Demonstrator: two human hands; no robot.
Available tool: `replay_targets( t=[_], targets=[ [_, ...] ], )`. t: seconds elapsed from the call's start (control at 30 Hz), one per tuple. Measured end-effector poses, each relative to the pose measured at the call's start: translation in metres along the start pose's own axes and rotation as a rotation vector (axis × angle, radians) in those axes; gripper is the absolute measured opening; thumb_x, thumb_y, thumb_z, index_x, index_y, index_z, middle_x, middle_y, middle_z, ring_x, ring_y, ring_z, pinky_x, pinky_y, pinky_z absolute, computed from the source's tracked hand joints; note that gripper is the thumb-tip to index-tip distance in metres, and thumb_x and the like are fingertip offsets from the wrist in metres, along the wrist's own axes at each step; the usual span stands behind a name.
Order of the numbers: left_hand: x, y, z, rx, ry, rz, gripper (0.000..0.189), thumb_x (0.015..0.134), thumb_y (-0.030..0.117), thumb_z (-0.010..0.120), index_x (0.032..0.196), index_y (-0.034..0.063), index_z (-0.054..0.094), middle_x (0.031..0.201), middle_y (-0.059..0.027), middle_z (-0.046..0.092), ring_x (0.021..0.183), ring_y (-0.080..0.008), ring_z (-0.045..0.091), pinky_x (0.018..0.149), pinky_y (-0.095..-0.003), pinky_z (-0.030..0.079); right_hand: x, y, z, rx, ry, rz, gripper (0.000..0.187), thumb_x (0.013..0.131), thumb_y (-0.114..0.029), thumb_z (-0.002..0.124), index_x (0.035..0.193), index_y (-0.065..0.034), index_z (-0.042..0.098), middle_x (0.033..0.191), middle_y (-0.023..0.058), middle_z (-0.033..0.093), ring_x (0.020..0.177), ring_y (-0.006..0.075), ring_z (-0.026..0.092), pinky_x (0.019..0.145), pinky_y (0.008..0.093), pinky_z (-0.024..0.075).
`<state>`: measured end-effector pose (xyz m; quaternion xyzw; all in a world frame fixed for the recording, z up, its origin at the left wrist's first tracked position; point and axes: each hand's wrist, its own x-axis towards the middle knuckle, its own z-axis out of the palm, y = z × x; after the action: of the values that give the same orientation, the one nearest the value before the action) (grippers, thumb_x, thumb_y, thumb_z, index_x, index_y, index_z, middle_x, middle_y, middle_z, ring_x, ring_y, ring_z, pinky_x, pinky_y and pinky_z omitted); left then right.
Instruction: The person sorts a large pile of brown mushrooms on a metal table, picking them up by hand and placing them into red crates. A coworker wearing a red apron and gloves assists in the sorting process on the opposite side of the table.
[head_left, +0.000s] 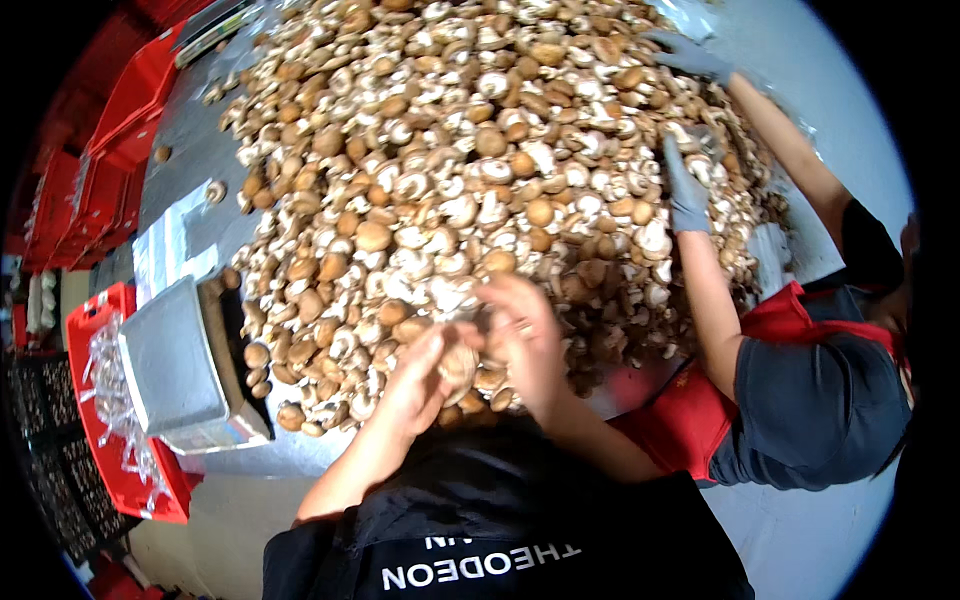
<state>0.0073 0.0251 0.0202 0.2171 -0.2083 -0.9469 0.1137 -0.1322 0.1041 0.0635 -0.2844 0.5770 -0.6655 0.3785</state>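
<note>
A large heap of brown-capped mushrooms (450, 202) covers much of a metal table before me. Over the heap's near edge, my left hand (421, 375) holds a mushroom (459, 366) with its pale underside showing. Close beside it on the right is my right hand (525, 337), blurred, with its fingers curled; whether anything lies in them cannot be told. More loose mushrooms lie just below and around both hands.
At left stand a metal-topped scale (176, 360) and a red crate (176, 480) with clear plastic packaging. Further red crates (135, 120) line the table's left side. On the right, a co-worker's gloved hands (688, 195) reach into the heap. A plastic bag (176, 236) lies beyond the scale.
</note>
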Motion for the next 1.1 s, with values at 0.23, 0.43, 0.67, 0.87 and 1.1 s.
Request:
replay_targets(
  t=[0.23,0.43,0.67,0.87,1.1],
  targets=[
    [-0.013,-0.01,-0.003,0.15,0.154,-0.267,0.037,0.093,0.036,0.052,0.117,0.0086,0.045,0.091,-0.0077,0.057,0.068,-0.0174,0.058,0.052,-0.0313,0.049,-0.018,0.021,-0.004,-0.318,-0.47,-0.163,0.058,0.096,-0.036,0.044,0.141,-0.0022,0.028,0.139,0.0182,0.038,0.125,0.0291,0.039,0.105,0.039,0.0292],
    [0.012,0.011,-0.001,-0.257,-0.125,-0.137,0.04,0.09,0.043,0.049,0.106,0.0065,0.054,0.068,-0.0062,0.052,0.062,-0.0194,0.05,0.057,-0.0341,0.042,0.08,-0.001,-0.069,-0.492,0.203,0.246,0.018,0.089,-0.007,0.053,0.102,0.0025,0.06,0.078,0.0089,0.064,0.06,0.0129,0.057,0.052,0.0233,0.0477],
    [0.055,0.059,-0.017,-0.144,0.16,0.115,0.036,0.087,0.038,0.052,0.107,0.0092,0.052,0.094,-0.0077,0.06,0.065,-0.0142,0.059,0.049,-0.0245,0.049,0.096,0.035,0.028,-1.186,0.072,-0.134,0.042,0.086,-0.016,0.054,0.124,0.0009,0.048,0.141,0.0175,0.032,0.135,0.0394,0.018,0.111,0.0569,0.0085],
    [0.084,0.082,-0.04,-0.184,0.268,0.176,0.03,0.09,0.034,0.048,0.105,0.0091,0.056,0.104,-0.0099,0.063,0.076,-0.0211,0.059,0.058,-0.0296,0.05,0.088,0.018,-0.006,-1.156,-0.533,-0.232,0.041,0.084,-0.011,0.054,0.124,-0.0016,0.052,0.136,0.0147,0.044,0.135,0.0323,0.027,0.112,0.0475,0.0158],
    [0.07,0.08,-0.046,-0.194,0.425,0.178,0.028,0.089,0.033,0.054,0.104,0.0085,0.057,0.095,-0.007,0.062,0.064,-0.0182,0.057,0.052,-0.0288,0.045,0.203,-0.084,-0.094,-1.676,-0.839,0.211,0.015,0.082,-0.005,0.054,0.095,0.0009,0.059,0.086,0.0069,0.058,0.072,0.0146,0.052,0.066,0.03,0.0468]
  ],
)
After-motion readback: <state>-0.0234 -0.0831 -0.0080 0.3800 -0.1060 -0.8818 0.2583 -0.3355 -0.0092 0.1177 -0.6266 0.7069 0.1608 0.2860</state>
